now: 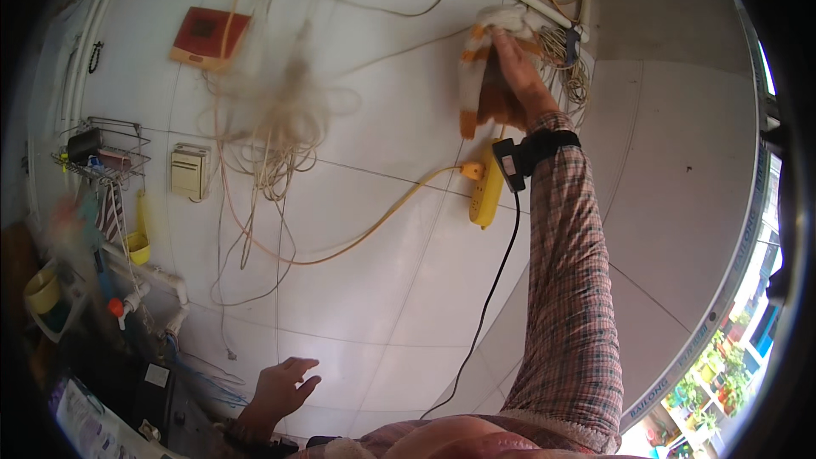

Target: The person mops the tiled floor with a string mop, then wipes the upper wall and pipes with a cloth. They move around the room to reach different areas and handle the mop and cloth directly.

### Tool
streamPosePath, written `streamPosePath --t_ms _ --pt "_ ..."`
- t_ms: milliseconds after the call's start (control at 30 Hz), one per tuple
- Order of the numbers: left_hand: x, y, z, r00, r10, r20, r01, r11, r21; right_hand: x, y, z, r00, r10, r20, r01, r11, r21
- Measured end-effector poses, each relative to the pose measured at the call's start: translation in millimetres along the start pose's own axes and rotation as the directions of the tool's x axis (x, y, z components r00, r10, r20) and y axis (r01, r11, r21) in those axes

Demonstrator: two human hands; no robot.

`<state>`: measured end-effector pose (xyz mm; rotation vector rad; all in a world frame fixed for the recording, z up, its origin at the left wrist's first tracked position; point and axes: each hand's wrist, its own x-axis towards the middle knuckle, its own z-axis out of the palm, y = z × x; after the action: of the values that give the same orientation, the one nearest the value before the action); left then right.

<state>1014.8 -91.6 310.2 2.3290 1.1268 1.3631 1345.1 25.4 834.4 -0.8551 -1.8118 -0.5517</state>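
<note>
By a tiled wall (348, 306), the right hand (521, 74) touches striped cloth (473, 87), grip unclear; left hand (279, 389) loosely spread.

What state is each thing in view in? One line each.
White-and-orange soft cloth: bunched, hanging
Bare right hand: raised, against the cloth
Bare left hand: open, empty
Yellow long power strip: upright, orange plug apparently inserted
Pale thin looped cables: hanging, tangled
Red-and-tan rectangular box: cover seemingly shut
Cream square wall switch: on/off unclear
</note>
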Motion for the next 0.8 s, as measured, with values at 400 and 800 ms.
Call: streamPosePath --t_ms 400,800 --pt "-2.3 -29.2 20.6 0.974 -0.223 0.035 0.223 0.975 0.01 40.4 68.1 98.6 0.937 -0.228 -0.265 -0.064 0.634 -0.77" --pt "-83.6 -161.8 52.6 0.876 -0.393 0.279 0.398 0.916 0.042 133.4 71.4 54.2 0.761 -0.29 -0.58 -0.108 0.825 -0.554"
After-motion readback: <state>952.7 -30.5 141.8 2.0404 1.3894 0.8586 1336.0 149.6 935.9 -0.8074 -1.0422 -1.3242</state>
